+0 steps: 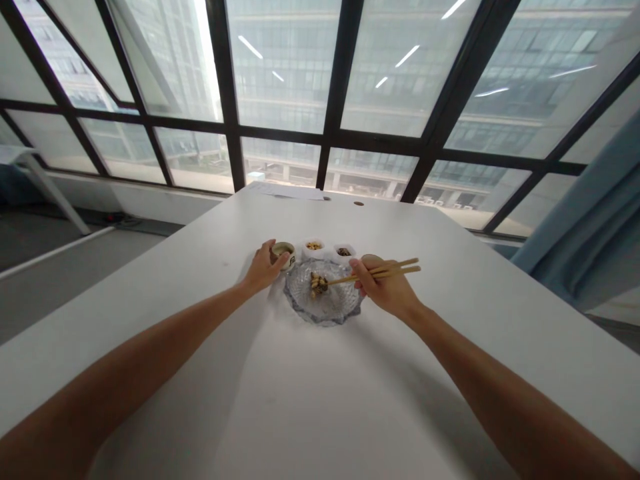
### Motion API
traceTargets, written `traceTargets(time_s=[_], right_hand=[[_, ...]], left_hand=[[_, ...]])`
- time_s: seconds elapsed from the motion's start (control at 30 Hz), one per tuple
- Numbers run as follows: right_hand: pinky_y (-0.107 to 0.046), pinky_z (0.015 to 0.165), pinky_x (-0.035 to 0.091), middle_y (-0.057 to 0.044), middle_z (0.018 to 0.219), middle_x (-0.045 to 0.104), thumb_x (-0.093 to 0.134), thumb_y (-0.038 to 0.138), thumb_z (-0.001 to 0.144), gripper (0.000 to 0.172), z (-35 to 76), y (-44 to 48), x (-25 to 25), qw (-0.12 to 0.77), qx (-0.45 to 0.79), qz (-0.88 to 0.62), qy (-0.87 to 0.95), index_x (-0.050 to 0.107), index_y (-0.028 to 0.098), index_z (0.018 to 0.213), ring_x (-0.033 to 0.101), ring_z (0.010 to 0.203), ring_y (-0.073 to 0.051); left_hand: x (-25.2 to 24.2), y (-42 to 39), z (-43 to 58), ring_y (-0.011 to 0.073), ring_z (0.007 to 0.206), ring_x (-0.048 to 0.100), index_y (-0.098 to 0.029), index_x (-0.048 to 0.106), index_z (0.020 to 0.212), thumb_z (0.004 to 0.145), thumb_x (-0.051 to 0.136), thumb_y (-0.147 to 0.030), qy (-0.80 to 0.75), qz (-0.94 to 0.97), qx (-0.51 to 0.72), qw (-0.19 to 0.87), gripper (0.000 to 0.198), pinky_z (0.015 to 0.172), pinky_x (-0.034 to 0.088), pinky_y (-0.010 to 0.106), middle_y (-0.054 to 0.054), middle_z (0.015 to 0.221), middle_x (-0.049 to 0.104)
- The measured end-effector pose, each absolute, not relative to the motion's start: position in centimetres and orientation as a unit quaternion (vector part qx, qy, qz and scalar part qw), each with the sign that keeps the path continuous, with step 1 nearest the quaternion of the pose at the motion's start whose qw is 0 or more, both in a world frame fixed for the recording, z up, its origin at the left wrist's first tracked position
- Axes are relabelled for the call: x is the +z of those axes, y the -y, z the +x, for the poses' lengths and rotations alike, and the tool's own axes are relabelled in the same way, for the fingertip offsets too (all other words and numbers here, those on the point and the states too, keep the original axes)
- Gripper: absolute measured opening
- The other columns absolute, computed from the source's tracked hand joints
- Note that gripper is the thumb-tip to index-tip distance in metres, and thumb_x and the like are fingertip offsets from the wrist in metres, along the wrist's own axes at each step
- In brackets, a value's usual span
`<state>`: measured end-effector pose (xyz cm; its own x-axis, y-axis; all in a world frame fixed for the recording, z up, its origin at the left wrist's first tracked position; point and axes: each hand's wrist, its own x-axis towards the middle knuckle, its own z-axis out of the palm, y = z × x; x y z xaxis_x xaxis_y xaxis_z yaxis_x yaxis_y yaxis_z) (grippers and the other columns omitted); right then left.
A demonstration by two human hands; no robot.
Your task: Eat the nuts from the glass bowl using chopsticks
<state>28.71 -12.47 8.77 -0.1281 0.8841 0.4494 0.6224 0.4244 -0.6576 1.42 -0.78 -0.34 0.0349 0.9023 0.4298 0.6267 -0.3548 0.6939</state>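
Observation:
My right hand [383,287] grips a pair of wooden chopsticks [345,279], held together at a slant. Their tips reach a small heap of brown and tan food pieces [318,285] in a clear, patterned glass bowl [327,315]. On the bowl's upper left, my left hand [267,265] is wrapped round a small pale cup [289,261] with a dark mark on its side. The cup stands upright beside the bowl; what it contains is hard to make out. Part of a round light-brown thing [371,260] shows just behind my right hand.
Behind the bowl stand a white cup with yellowish bits [314,248] and another white cup with dark bits [345,253]. Paper sheets [290,192] lie at the white table's [300,400] far end. Windows rise beyond, and a blue curtain [575,220] hangs at right.

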Motion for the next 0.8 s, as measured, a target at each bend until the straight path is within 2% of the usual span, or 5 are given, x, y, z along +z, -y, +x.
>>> traceTargets(time_s=[0.1, 0.3, 0.6, 0.7, 0.8], right_hand=[[-0.024, 0.042, 0.044, -0.002, 0.051, 0.064, 0.054, 0.062, 0.091, 0.054, 29.5, 12.9, 8.3, 0.413, 0.167, -0.506, 0.739, 0.064, 0.021, 0.058, 0.059, 0.044, -0.014], [-0.026, 0.040, 0.044, -0.004, 0.054, 0.066, 0.058, 0.063, 0.088, 0.050, 30.9, 13.1, 6.3, 0.487, 0.215, -0.524, 0.664, 0.070, 0.020, 0.065, 0.058, 0.043, -0.016], [-0.025, 0.044, 0.044, -0.003, 0.050, 0.064, 0.059, 0.055, 0.090, 0.047, 30.8, 14.6, 4.7, 0.471, 0.168, -0.509, 0.701, 0.070, 0.021, 0.059, 0.057, 0.043, -0.014], [-0.025, 0.042, 0.045, -0.004, 0.051, 0.065, 0.060, 0.062, 0.087, 0.049, 31.0, 14.7, 4.1, 0.509, 0.179, -0.514, 0.666, 0.072, 0.021, 0.062, 0.057, 0.042, -0.014], [-0.026, 0.038, 0.045, -0.006, 0.054, 0.067, 0.061, 0.072, 0.081, 0.055, 31.0, 14.6, 3.5, 0.587, 0.237, -0.517, 0.577, 0.073, 0.019, 0.069, 0.057, 0.041, -0.015]], left_hand=[[-0.5, 0.8, 1.3, 0.0272, 0.127, 0.054, -0.011, 0.042, 0.138, 0.088, 0.055, -0.055, -0.539, 0.701, 0.431, 0.181, 0.068, 0.111, 0.039, 0.042, 0.019, 0.137, 0.057], [-0.6, 0.9, 1.2, 0.0263, 0.119, 0.059, -0.013, 0.041, 0.139, 0.087, 0.054, -0.061, -0.543, 0.677, 0.437, 0.237, 0.071, 0.106, 0.044, 0.043, 0.018, 0.134, 0.060], [-0.3, 1.3, 1.2, 0.0287, 0.113, 0.062, -0.015, 0.046, 0.136, 0.085, 0.055, -0.061, -0.545, 0.683, 0.427, 0.231, 0.069, 0.101, 0.048, 0.046, 0.015, 0.125, 0.065], [-0.1, 1.4, 1.2, 0.0284, 0.112, 0.062, -0.014, 0.046, 0.137, 0.085, 0.054, -0.062, -0.543, 0.686, 0.424, 0.233, 0.071, 0.100, 0.048, 0.046, 0.015, 0.126, 0.065], [0.1, 1.5, 1.0, 0.0272, 0.109, 0.063, -0.014, 0.046, 0.137, 0.085, 0.054, -0.062, -0.544, 0.688, 0.420, 0.233, 0.071, 0.098, 0.050, 0.044, 0.015, 0.125, 0.065]])
